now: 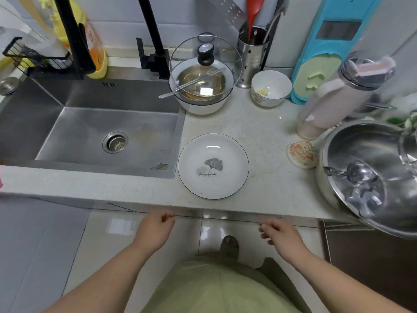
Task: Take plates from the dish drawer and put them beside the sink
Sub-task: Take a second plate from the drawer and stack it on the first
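A white plate [213, 166] with a thin dark rim and a grey leaf print lies flat on the pale countertop [266, 141], just right of the steel sink [94, 129]. My left hand [154, 230] hovers below the counter's front edge with its fingers curled and nothing in it. My right hand [281, 236] is at the same height, further right, with its fingers loosely bent and apart, also holding nothing. Neither hand touches the plate. The dish drawer is not in view.
Behind the plate stands a white bowl [200, 102] with a steel bowl, a glass lid and a spoon on it. A small white bowl [270, 89], a steel utensil holder [251, 57], a pink bottle [338, 98] and a large steel basin [370, 172] crowd the right. Black faucets [155, 39] rise behind the sink.
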